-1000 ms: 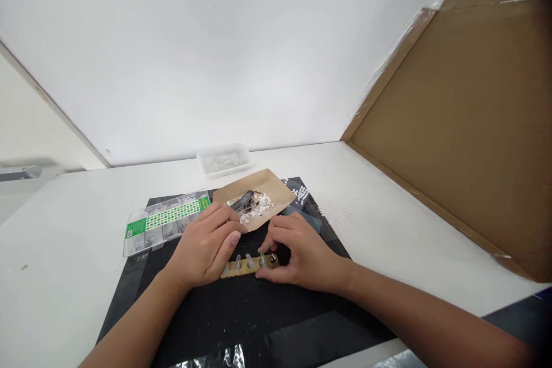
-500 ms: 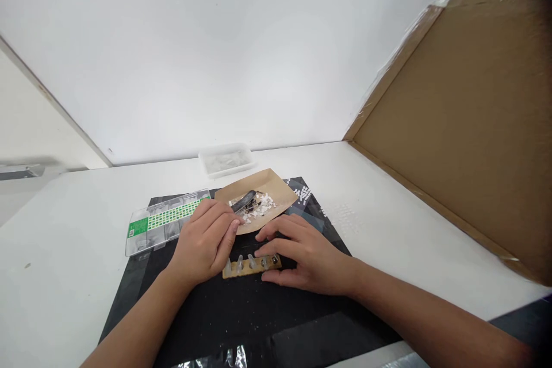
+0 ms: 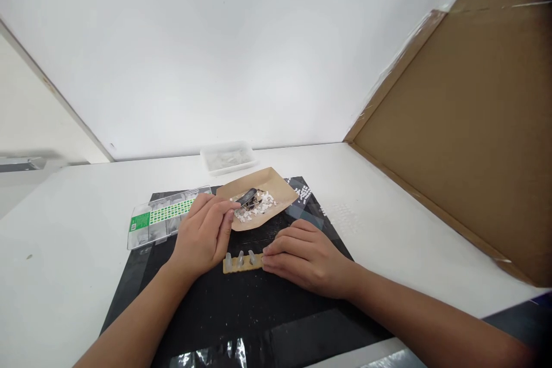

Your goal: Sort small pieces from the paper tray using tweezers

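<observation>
My left hand (image 3: 202, 234) is closed, thumb and fingers together, at the left edge of a brown paper tray (image 3: 280, 187). Its index fingertip reaches the near end of a dark, elongated object (image 3: 247, 196) in the tray; anything between the fingers is hidden. Small white pieces (image 3: 263, 205) and dark bits lie there too. My right hand (image 3: 308, 257) is closed over the right end of a tan strip (image 3: 245, 268), covering that end. Several small clear pointed tubes (image 3: 240, 258) stand in the strip's visible left part.
A clear compartment box (image 3: 161, 215) with a green label lies left of the tray. Behind is a translucent white container (image 3: 228, 159). Rows of white pieces (image 3: 304, 192) sit on the black mat (image 3: 224, 316) and white table. A cardboard panel (image 3: 466, 126) stands at right.
My right hand's fingers have closed together over the strip's right end, hiding tubes that showed before. My left index finger has straightened toward the dark object in the tray.
</observation>
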{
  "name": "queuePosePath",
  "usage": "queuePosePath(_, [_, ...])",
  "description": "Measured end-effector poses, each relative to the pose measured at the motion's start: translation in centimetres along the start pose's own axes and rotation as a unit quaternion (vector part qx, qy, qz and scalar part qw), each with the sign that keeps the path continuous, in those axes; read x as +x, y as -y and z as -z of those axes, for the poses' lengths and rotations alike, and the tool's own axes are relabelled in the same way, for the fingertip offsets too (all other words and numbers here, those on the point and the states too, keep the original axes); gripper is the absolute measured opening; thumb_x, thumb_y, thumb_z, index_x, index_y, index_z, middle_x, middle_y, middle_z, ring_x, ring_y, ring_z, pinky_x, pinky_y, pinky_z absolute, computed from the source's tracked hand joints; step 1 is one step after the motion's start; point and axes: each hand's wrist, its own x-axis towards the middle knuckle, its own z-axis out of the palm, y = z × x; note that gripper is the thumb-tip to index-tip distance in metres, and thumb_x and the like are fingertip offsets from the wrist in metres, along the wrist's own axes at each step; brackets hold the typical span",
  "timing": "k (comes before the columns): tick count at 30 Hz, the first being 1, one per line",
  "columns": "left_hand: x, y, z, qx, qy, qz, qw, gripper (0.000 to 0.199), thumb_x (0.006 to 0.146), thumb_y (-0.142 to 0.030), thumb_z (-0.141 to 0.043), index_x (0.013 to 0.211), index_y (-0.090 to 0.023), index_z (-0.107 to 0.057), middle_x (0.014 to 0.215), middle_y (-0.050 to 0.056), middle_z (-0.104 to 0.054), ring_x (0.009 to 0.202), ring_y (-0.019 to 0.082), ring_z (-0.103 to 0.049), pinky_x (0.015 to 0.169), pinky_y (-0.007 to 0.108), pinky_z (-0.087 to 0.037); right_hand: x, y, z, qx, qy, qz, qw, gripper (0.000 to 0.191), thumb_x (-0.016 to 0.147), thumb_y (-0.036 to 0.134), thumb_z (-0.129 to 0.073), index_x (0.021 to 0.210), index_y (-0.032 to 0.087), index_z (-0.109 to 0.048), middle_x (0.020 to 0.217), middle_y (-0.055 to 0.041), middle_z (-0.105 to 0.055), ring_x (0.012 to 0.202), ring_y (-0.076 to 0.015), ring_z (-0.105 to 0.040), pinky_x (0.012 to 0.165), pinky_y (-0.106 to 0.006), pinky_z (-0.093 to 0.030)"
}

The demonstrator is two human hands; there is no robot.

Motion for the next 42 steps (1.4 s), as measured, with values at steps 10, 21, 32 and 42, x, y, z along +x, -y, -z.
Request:
queuePosePath(10, [-0.6,0.1,-0.5,0.007,-0.004,0.064,0.998,0.028,0.099,-0.014,-0.054,0.126,-0.019,-0.049,0.092,0.006,-0.07,0.095,0.024,-0.062,0.081,0.038,-0.052,0.2,0.8,0.3,-0.062,0.011,0.016,0.998,0.005,0.096,0.014,-0.069,0.096,0.019,-0.07,0.085,-0.0008,-0.074,0.086,-0.0165,-0.066,0.076,-0.035,-0.044])
queuePosePath(21, [-0.6,-0.3,-0.8,-0.008,-0.026,0.062,0.998,0.035,0.095,-0.013,-0.056,0.128,-0.019,-0.046,0.089,0.005,-0.068,0.092,0.023,-0.064,0.079,0.038,-0.054,1.1,2.1,0.6,-0.126,0.064,0.027,0.99,0.018,0.097,0.01,-0.065,0.081,0.018,-0.067,0.081,-0.0018,-0.07,0.08,-0.0169,-0.059,0.071,-0.035,-0.04])
queuePosePath(32, [-0.3,-0.7,-0.6,0.021,-0.036,0.019,0.999,0.035,0.09,-0.01,-0.061,0.122,-0.02,-0.053,0.093,0.006,-0.069,0.093,0.024,-0.061,0.081,0.039,-0.054,1.3,2.2,0.3,-0.13,0.069,0.001,0.989,0.023,0.097,0.01,-0.062,0.076,0.021,-0.062,0.075,-0.0009,-0.061,0.075,-0.0176,-0.053,0.07,-0.036,-0.037])
queuePosePath(42, [-0.1,-0.3,-0.4,0.034,-0.027,0.025,0.999,0.027,0.089,-0.01,-0.062,0.115,-0.019,-0.056,0.092,0.006,-0.069,0.092,0.024,-0.059,0.081,0.038,-0.052,1.3,1.8,0.4,-0.123,0.102,-0.017,0.987,0.024,0.1,0.013,-0.056,0.077,0.02,-0.058,0.079,-0.0024,-0.06,0.077,-0.0178,-0.049,0.075,-0.036,-0.038])
